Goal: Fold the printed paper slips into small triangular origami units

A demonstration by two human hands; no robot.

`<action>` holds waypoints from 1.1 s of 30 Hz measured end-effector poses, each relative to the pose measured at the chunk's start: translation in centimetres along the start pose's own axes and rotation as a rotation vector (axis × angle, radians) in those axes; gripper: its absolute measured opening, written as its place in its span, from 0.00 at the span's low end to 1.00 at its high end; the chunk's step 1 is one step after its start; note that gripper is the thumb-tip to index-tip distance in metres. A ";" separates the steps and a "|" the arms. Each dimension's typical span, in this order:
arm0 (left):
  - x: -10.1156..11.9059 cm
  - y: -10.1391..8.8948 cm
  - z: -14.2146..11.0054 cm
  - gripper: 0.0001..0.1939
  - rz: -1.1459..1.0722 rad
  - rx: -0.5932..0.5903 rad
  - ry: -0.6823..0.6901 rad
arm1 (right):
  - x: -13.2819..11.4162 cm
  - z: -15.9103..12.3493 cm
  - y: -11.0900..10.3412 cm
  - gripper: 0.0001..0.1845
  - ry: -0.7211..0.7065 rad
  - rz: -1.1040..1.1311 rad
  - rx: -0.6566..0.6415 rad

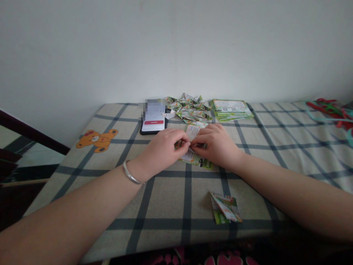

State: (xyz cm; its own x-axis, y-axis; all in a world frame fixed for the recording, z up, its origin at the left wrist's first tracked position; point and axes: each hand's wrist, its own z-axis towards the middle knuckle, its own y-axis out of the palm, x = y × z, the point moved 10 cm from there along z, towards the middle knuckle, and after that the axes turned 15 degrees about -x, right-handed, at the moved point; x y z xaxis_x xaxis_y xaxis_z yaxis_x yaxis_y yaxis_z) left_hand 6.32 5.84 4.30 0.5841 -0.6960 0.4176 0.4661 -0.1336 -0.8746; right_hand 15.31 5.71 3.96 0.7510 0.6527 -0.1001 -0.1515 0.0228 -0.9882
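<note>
My left hand (165,145), with a silver bangle (130,173) at its wrist, is closed in a pinch at the middle of a printed paper leaflet (205,162). My right hand (217,145) pinches at the same spot, its fingertips meeting those of the left. Both hands partly cover the leaflet, so the exact fold between the fingers is hidden. Closer to the table's front edge lies a small folded piece of the same kind of paper (226,208), apart from both hands.
A black phone (153,117) with a lit screen lies beyond my left hand. Several folded paper pieces (190,106) are heaped beside it, and a stack of flat leaflets (233,109) sits to their right. Coloured strips (329,112) lie far right on the checked tablecloth (162,206), against the wall.
</note>
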 end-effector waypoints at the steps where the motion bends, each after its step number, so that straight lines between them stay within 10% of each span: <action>1: 0.0 0.0 0.0 0.03 0.001 0.000 0.000 | 0.1 0.1 0.1 0.07 0.003 0.019 -0.003; 10: 1.6 0.9 0.1 0.07 0.099 -0.099 0.149 | 0.2 0.1 -0.2 0.05 0.010 0.050 0.008; 33: 1.6 1.3 0.1 0.06 0.317 -0.166 0.022 | 1.0 -0.9 -0.5 0.05 0.150 -0.090 -0.148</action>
State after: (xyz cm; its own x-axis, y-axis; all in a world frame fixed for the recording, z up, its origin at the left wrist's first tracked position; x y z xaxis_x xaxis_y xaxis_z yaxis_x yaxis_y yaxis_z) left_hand 7.95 4.61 3.84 0.6671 -0.7360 0.1153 0.1487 -0.0201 -0.9887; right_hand 16.69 5.67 4.20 0.8460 0.5330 -0.0159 0.0082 -0.0428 -0.9990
